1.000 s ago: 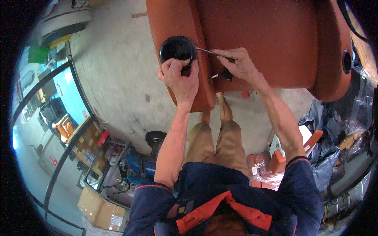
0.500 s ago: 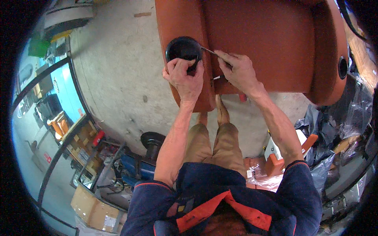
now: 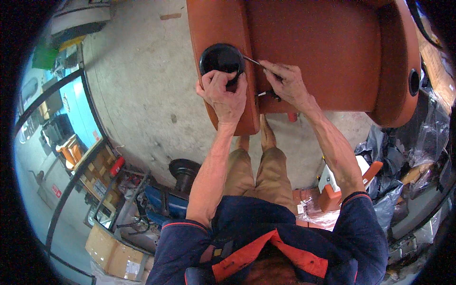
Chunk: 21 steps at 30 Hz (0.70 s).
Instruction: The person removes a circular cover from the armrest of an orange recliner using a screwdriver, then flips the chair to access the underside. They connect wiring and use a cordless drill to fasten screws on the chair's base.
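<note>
A round black cup holder [image 3: 216, 55] sits in the front part of a brown armrest [image 3: 219, 23] on a seat. My left hand [image 3: 224, 97] is closed on its near rim, thumb and fingers bent over the edge. In my right hand [image 3: 289, 84] is a thin metal-shafted tool [image 3: 252, 60], its handle hidden by the fingers. The tool's tip meets the right edge of the cup holder, where it borders the armrest. Below my right hand, a small dark piece with a white end [image 3: 262, 94] shows at the seat's front, too small to name.
The brown seat cushion [image 3: 313, 47] spreads to the right, ending in another armrest with a black cup holder [image 3: 414, 82]. Black plastic wrapping [image 3: 380, 147] lies at right. Behind me on the left stand a black flared object [image 3: 184, 170] and a cardboard box [image 3: 114, 249].
My right hand has shifted very slightly, and the small dark piece below it shows more. The left hand keeps its place on the cup holder's rim.
</note>
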Each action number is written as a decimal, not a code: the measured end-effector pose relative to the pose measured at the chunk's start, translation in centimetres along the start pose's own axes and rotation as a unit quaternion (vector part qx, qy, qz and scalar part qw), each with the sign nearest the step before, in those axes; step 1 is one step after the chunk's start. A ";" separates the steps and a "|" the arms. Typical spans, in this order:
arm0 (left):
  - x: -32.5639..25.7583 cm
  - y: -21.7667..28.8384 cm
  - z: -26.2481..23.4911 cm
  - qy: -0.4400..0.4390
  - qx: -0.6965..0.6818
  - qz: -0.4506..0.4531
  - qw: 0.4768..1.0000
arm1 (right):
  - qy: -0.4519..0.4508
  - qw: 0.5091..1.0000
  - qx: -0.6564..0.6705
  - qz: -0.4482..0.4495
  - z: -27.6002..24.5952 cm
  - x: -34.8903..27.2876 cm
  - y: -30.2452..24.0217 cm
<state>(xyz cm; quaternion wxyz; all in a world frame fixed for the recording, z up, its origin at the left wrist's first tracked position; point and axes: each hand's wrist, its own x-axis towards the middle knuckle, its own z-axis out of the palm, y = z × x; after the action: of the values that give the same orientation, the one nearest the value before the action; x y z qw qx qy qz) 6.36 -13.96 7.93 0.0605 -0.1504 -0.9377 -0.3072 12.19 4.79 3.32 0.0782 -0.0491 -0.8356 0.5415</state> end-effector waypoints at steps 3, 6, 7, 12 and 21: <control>0.0 -0.1 0.3 0.014 -0.016 -0.002 1.000 | 0.020 0.999 0.003 -0.032 0.2 0.2 0.3; -0.2 0.0 0.2 0.005 -0.010 0.004 1.000 | 0.023 0.999 0.034 -0.020 0.2 0.3 0.0; -0.2 0.0 -0.1 -0.011 0.003 0.010 1.000 | 0.015 1.000 0.025 -0.005 0.0 0.2 -0.3; 1.4 -1.3 -3.0 -0.052 -0.125 0.036 0.990 | -0.043 0.991 -0.063 0.112 -1.6 -1.6 -3.5; 8.9 -4.8 -4.0 -0.187 -0.045 0.161 0.968 | -0.053 0.973 -0.057 0.219 -1.5 -6.1 -8.5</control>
<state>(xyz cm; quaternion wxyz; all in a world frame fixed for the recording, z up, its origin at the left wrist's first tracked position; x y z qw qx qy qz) -3.58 -17.83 10.25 -0.0739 -0.3567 -0.8810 -0.3018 18.45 1.62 11.16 -0.0899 -0.2062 -0.8372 0.4984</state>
